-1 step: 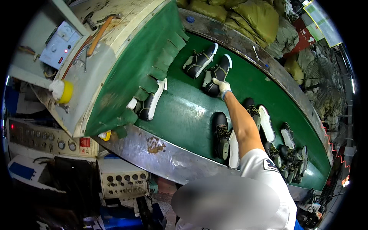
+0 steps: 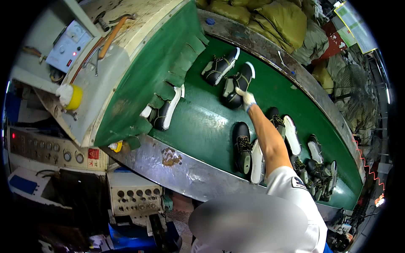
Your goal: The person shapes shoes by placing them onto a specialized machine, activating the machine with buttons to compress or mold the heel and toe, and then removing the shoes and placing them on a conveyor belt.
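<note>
My right hand (image 2: pixel 248 99), in a pale glove, reaches up over the green belt (image 2: pixel 202 122) and grips the near end of a black shoe (image 2: pixel 242 79). The thumb lies on the shoe's side; the other fingers are partly hidden. A white edge shows at that shoe's far end. Just left of it lies another black shoe (image 2: pixel 220 69) with a white rim. Nearer to me, left of my forearm, rest a black laced shoe (image 2: pixel 242 143) and a piece with its white underside up (image 2: pixel 257 164). My left hand is out of view.
Green flaps (image 2: pixel 173 80) hang from a housing at the left, with a shoe (image 2: pixel 162 116) partly beneath them. Several more shoes (image 2: pixel 318 168) lie along the belt at the right. A metal edge (image 2: pixel 198 179) borders the near side. A hammer (image 2: pixel 112 38) lies on the housing.
My right hand and the gripped shoe sit very slightly lower. The whole view has shifted a little; the other shoes lie as before.
</note>
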The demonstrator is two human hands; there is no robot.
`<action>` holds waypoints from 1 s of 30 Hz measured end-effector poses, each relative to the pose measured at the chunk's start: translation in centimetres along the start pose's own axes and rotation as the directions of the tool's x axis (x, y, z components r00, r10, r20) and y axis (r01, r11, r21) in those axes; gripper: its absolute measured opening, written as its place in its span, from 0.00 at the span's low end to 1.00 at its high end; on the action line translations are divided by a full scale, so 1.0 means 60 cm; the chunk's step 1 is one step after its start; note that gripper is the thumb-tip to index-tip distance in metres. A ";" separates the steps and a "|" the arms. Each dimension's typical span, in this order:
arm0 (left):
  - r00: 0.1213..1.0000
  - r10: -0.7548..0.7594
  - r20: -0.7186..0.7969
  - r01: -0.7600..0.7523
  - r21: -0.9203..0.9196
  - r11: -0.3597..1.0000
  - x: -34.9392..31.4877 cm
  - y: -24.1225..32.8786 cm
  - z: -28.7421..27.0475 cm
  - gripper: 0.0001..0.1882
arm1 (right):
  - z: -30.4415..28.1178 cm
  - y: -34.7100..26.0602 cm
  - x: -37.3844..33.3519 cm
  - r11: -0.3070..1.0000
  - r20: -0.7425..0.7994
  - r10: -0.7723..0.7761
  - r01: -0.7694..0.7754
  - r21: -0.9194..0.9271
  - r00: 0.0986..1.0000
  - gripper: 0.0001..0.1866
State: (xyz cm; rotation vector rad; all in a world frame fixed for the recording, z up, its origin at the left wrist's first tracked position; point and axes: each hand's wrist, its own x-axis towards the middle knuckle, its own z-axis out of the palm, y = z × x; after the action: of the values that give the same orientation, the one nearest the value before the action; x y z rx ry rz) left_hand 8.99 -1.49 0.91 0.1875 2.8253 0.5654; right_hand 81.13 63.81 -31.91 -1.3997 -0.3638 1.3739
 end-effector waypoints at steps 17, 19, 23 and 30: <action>0.848 0.433 0.305 -0.140 -0.659 0.739 -0.037 0.266 0.102 0.26 | 0.497 0.231 -0.946 0.758 0.830 0.504 -0.583 -0.294 0.237 0.27; 0.877 0.409 0.253 0.060 -0.901 0.430 -0.038 0.224 0.089 0.26 | 0.551 0.230 -1.024 0.753 0.805 0.565 -0.511 -0.415 0.179 0.26; 0.926 0.078 0.370 0.344 -0.909 0.234 0.001 0.098 0.049 0.27 | 0.631 0.299 -1.114 0.696 0.774 0.632 -0.469 -0.544 0.040 0.23; 0.991 0.009 0.134 0.132 -0.985 0.107 0.081 0.025 0.005 0.27 | 0.740 0.375 -1.217 0.678 0.758 0.652 -0.450 -0.581 0.002 0.32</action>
State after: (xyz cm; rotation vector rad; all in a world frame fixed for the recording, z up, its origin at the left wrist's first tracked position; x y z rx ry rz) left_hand 4.49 0.86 0.18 -0.1875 1.6439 2.1918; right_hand 12.70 17.08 -1.17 -0.5636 -0.7638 2.9659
